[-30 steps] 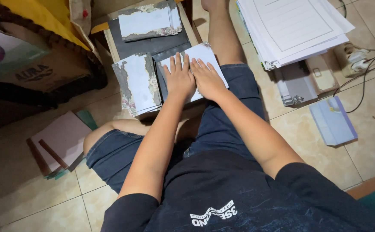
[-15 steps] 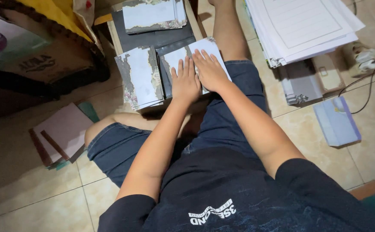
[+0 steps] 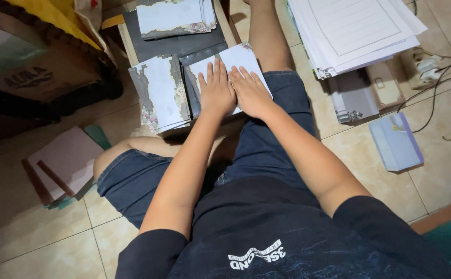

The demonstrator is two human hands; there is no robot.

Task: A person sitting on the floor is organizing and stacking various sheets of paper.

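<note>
I sit on a tiled floor with a dark board (image 3: 181, 44) in front of my knees. My left hand (image 3: 216, 90) and my right hand (image 3: 249, 90) lie flat, side by side, fingers spread, pressing on a white sheet (image 3: 241, 57) that rests on the board's near right part. Neither hand grips anything. Left of the hands lies a stack of printed cards with floral edges (image 3: 161, 93). A second stack of the same cards (image 3: 173, 18) sits at the board's far end.
A pile of large white sheets (image 3: 354, 31) lies at the upper right, a small booklet stack (image 3: 354, 98) and a pale blue pad (image 3: 396, 142) below it. Cables and a plug (image 3: 432, 67) lie far right. Cardboard box (image 3: 34, 67) at left, pink envelopes (image 3: 62, 165) on the floor.
Both hands have slid a little along the white sheet, still pressed flat on it; the view has shifted slightly.
</note>
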